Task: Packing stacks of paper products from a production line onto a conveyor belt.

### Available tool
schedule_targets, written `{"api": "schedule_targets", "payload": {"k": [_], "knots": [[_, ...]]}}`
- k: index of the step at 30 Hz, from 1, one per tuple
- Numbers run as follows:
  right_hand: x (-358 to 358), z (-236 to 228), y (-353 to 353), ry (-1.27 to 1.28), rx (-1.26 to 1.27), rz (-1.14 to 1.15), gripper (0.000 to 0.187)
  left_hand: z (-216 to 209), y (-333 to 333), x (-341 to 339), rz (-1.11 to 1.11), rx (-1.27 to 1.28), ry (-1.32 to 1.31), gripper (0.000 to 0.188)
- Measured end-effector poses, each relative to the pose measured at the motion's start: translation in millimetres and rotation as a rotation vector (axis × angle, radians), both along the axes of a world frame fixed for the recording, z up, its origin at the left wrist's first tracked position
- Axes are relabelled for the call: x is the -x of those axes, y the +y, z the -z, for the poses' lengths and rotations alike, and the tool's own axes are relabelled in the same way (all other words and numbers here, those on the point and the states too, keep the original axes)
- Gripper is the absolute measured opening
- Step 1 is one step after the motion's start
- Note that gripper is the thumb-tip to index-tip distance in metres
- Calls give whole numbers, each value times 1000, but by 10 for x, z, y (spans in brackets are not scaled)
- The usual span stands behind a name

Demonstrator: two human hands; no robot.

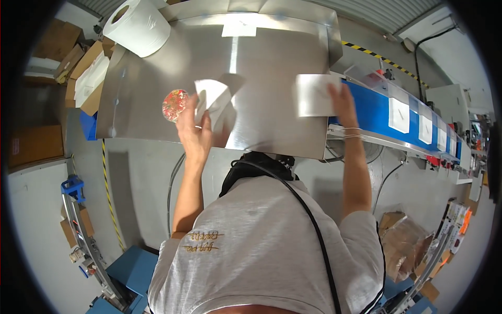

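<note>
My left hand (194, 137) is closed on a tilted white packet (213, 94) above the steel table. Beside its fingers lies a round, flat thing with a red and gold pattern (174, 106); I cannot tell whether they touch. At the table's right side, my right hand (343, 106) grips the edge of a white square packet (314, 95), both smeared by motion. That packet is at the near end of a blue conveyor belt (368, 102). More white square packets (399, 115) lie in a row along the belt.
A large white paper roll (137, 29) stands at the steel table's (277, 57) far left corner. A white sheet (239, 24) lies by its raised back edge. Open cardboard boxes (89, 78) are to the left. Clear plastic guards (413, 97) line the conveyor.
</note>
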State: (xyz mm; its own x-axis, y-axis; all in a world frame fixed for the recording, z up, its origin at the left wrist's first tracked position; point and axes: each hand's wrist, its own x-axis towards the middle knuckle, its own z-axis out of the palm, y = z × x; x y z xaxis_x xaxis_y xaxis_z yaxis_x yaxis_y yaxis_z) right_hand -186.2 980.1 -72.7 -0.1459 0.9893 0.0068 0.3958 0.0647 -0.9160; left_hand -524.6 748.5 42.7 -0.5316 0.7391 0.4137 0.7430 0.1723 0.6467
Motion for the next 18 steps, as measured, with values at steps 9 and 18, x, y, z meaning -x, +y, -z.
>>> {"api": "schedule_targets", "payload": {"k": [9, 18], "knots": [[-492, -506, -106, -574, -636, 104, 55, 6, 97, -618, 279, 34, -124, 33], [981, -846, -832, 67, -57, -711, 59, 62, 108, -645, 265, 43, -99, 30]]}}
